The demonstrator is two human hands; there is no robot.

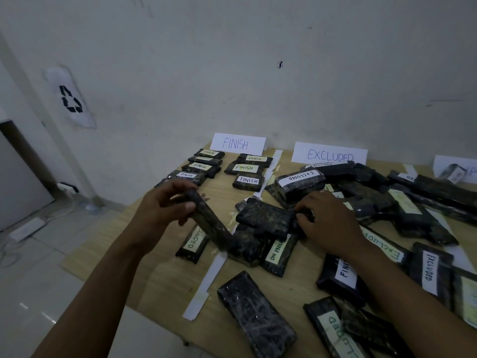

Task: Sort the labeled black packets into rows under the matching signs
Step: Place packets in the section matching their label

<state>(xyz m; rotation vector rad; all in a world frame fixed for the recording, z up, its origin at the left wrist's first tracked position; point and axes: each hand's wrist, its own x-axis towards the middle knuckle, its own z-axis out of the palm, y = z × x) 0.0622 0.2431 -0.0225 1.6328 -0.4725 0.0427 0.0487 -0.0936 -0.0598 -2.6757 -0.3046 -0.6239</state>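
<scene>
left hand (165, 206) grips a tilted packet (209, 223), right hand (327, 223) curls fingers on the top packet (265, 215) of the middle pile (247, 246), finish rows (245, 167) far left.

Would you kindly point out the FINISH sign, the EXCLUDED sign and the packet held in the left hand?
FINISH sign (237, 143): head view, centre of the white sheet.
EXCLUDED sign (330, 154): head view, middle of its lettering.
held packet (210, 223): head view, black wrap below the left hand (165, 205).
</scene>
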